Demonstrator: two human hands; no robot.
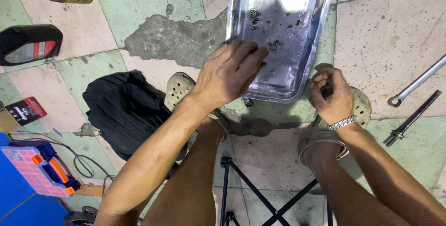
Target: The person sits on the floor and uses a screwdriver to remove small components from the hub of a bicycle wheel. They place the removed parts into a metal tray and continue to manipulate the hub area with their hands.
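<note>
Both hands are out in front of me, well apart from each other. My left hand (230, 75) reaches forward with the fingers held together and stretched flat, their tips lying over the near left edge of the metal tray (325, 3). Whether those fingertips pinch anything I cannot tell, since the back of the hand hides them. My right hand (331, 93) sits just beside the tray's near right corner, curled into a loose fist; it may be closed on some small part, but the view inside the fingers is too dark to say. A metal bracelet (342, 123) circles that wrist.

Beyond my left fingertips, on the tray floor, lie small dark parts: a ring-shaped piece (273, 46) close to the fingers, another round piece (253, 14) farther off, and scattered tiny bits between them.

Below each hand is one of my feet in pale sandals (179, 89), the tray standing on the tiled floor just past my toes. Left of my left arm lies a black crumpled cloth (125, 107). Farther left are a black oil bottle (29, 43) and, nearer me, a pink compartment box (35, 170). Right of my right hand, well apart from it, a long spanner (418, 83) and a dark bolt-like rod (412, 118) lie side by side on the floor. A folding stool frame (274, 207) shows between my knees.
</note>
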